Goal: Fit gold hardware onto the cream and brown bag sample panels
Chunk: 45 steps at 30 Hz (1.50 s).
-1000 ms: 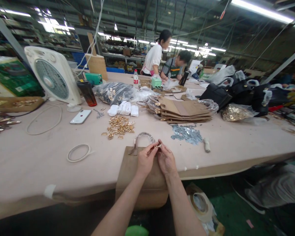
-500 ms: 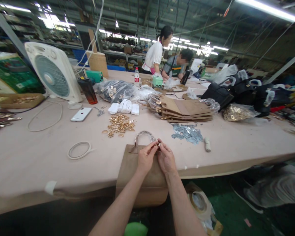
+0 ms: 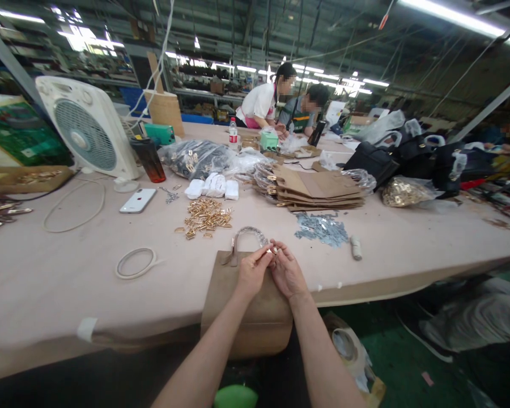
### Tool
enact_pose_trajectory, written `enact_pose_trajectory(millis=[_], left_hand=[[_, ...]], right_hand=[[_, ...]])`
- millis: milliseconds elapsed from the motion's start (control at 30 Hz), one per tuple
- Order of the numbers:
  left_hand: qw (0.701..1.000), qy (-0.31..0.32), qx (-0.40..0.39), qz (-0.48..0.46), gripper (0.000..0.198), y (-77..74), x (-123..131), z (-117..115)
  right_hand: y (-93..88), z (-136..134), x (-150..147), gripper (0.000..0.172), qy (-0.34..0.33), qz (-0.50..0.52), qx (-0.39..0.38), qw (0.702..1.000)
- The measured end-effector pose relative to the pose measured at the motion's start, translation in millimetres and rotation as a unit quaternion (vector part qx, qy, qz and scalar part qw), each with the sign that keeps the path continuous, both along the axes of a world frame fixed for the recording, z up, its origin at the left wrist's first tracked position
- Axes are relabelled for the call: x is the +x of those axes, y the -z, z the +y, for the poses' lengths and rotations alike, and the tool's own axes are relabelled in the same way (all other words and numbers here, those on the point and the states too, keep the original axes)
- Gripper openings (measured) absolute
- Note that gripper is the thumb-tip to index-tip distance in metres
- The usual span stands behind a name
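Note:
A brown handbag (image 3: pixel 225 289) leans at the table's front edge, its handle (image 3: pixel 249 229) wrapped in clear plastic. Over the bag's upper right part, my left hand (image 3: pixel 253 272) and my right hand (image 3: pixel 287 272) meet at the fingertips. Both are pinched on a small shiny gold metal fitting (image 3: pixel 270 250), mostly covered by the fingers. A pile of gold metal fittings (image 3: pixel 208 216) lies beyond the bag to the left. To the right is a heap of flat grey metal plates (image 3: pixel 321 228).
A tape roll (image 3: pixel 136 263), a phone (image 3: pixel 138 200) and a fan (image 3: pixel 87 127) are on the left. Stacked brown bag pieces (image 3: pixel 318 187) lie behind the grey plates, with a small pale roll (image 3: pixel 356 248) to the right. Two people (image 3: pixel 261 102) work across the table.
My fingers have shifted slightly around the gold fitting, and more of its shine shows. Across the table, the person in white has bent lower. The view has moved a little.

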<state>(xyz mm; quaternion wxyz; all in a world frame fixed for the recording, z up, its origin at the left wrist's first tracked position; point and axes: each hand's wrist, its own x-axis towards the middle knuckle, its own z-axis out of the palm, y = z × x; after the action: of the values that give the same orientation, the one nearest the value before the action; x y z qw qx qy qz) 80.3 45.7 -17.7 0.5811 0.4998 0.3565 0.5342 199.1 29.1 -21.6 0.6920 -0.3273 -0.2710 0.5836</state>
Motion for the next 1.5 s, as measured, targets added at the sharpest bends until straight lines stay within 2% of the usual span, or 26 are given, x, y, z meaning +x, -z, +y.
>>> enact_pose_trajectory(millis=[100, 167, 233, 400, 567, 800, 933, 1133, 1233, 1333, 1500], left_hand=[[0.998, 0.003, -0.047, -0.046, 0.045, 6.3, 0.6, 4.6], [0.995, -0.004, -0.069, -0.066, 0.048, 9.7, 0.9, 7.0], [0.993, -0.003, -0.083, -0.087, 0.049, 11.4, 1.3, 8.7], [0.980, 0.023, -0.118, -0.159, 0.047, 9.6, 2.0, 10.8], [0.970, 0.047, -0.145, -0.191, 0.042, 5.1, 1.2, 11.1], [0.967, 0.065, -0.149, -0.197, 0.041, 6.4, -3.8, 13.7], [0.978, 0.047, -0.121, -0.161, 0.045, 11.3, -3.5, 14.3], [0.999, 0.000, -0.027, -0.034, 0.044, 7.4, -2.0, 9.9], [0.999, -0.004, 0.032, 0.012, 0.040, 4.7, -2.5, 7.6], [0.996, -0.011, 0.078, 0.039, 0.037, 5.2, -2.3, 6.0], [0.993, -0.021, 0.100, 0.066, 0.035, 9.8, -0.9, 4.2]], right_hand=[[6.4, 1.3, -3.0, 0.028, 0.082, -0.005, 0.013, 0.997], [10.8, 1.2, -3.2, 0.027, 0.135, -0.043, 0.018, 0.990], [12.8, 0.6, -2.0, 0.028, 0.161, -0.108, 0.015, 0.981], [4.3, -1.3, 1.8, 0.028, 0.132, -0.271, 0.024, 0.953], [-3.1, -2.6, 1.3, 0.025, 0.102, -0.309, 0.043, 0.945], [-5.8, -4.5, -2.4, 0.025, 0.115, -0.387, 0.064, 0.913], [-10.7, -6.0, -3.0, 0.024, 0.125, -0.410, 0.082, 0.900], [-7.9, -5.8, 9.2, 0.032, 0.128, -0.347, 0.050, 0.928], [-3.9, -4.8, 14.1, 0.034, 0.115, -0.319, 0.034, 0.940], [-3.1, -4.4, 15.4, 0.030, 0.098, -0.325, 0.043, 0.940], [-3.4, -3.1, 15.6, 0.032, 0.081, -0.345, 0.028, 0.935]])
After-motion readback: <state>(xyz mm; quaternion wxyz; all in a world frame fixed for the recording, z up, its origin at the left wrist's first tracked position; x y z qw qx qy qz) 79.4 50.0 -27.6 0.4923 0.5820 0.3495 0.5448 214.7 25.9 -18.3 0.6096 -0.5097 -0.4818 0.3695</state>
